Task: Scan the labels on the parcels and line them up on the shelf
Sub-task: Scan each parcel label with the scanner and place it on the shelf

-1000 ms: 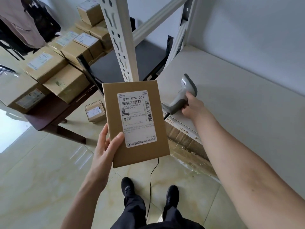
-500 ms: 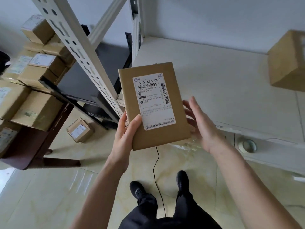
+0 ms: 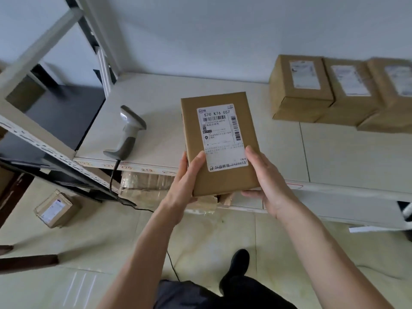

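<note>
Plainly, the flat brown cardboard parcel with the white printed label (image 3: 219, 143) is held label-up over the front edge of the pale white shelf board (image 3: 334, 152), near the frame's centre, and is not yet set down. The left hand (image 3: 185, 186) grips its lower left corner with the thumb curled over the top face, and the right hand (image 3: 265, 181) holds the lower right edge, thumb lying across the corner of the label. Both hands clasp only the near end, so the far end sticks out unsupported; if either thumb slackens, I judge the parcel could tip forward and drop on the board or slide off its lip to the tiled floor. At two o'clock stands a row of three brown cardboard boxes with white labels (image 3: 299, 85), touching side by side near the wall. Pushing the parcel in too hard could knock the nearest box askew and spoil the line; leaving a gap or a skewed angle would do the same. At nine o'clock the grey handheld barcode scanner (image 3: 129, 132) lies near the shelf edge, its black cable (image 3: 112, 175) hanging over the front, where a careless elbow or foot might snag it and pull the scanner down.
</note>
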